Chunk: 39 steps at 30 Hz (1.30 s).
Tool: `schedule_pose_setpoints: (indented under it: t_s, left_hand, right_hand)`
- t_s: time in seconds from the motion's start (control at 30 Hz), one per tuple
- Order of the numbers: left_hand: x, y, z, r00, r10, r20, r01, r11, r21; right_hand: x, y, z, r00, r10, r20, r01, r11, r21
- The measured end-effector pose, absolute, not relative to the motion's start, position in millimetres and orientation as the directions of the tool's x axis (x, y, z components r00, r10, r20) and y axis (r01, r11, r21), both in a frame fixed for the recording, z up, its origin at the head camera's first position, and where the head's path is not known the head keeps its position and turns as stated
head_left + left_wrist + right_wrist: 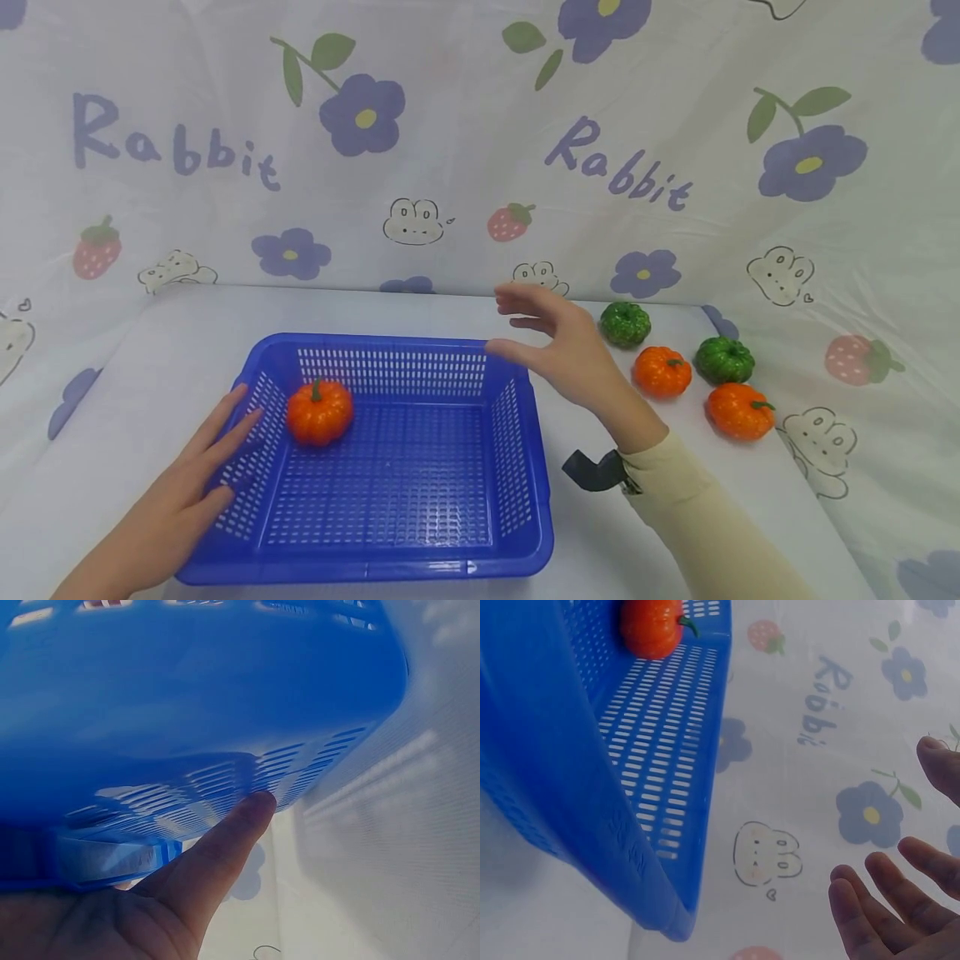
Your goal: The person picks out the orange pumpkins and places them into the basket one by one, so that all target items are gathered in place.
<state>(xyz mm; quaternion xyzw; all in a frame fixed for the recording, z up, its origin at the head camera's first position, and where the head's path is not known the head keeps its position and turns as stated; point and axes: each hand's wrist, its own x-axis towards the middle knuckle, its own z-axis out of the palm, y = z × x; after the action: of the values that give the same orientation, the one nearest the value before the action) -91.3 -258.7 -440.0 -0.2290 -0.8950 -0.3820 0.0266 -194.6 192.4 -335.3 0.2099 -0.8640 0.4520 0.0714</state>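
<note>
While the left hand [176, 500] lies flat w/ straight fingers against the basket [397, 567] wall, one orange pumpkin [319, 412] sits inside, near-left corner. Right hand [558, 346] hovers released, holding nothing, over the far-right rim. Beyond on the desk [195, 333]: four more pumpkins [662, 371]. Risk: a careless reach could knock them so they roll off.

Left hand [176, 500]: low at left, palm down, fingers straight and spread, pointing forward-right. In left wrist view one fingertip [255, 806] extended, rest of hand out of frame. Right hand [558, 342]: raised, forearm in cream sleeve [705, 525] angled up-left, dark strap at wrist. Fingers loosely spread, slightly bent, thumb apart below; grips nothing. Right wrist view shows fingertips [881, 900] apart, relaxed.
</note>
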Motion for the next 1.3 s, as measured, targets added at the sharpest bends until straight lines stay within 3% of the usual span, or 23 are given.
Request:
schedule_pose_setpoints:
  t_s: [0.73,1.3]
  left_hand:
    - [-90.9,-258.2,-437.2,-0.916,0.375,0.141,0.353,0.589,0.727]
    - [-91.0,-258.6,-439.9,-0.898,0.387,0.211,0.418,0.596,0.685]
  right_hand:
    - [-191.0,221.0,-336.1,-0.895,-0.255,0.366,-0.446,0.511,-0.735]
    - [-189.8,244.5,-344.5,-0.905,-0.215,0.367,-0.424,0.540,-0.727]
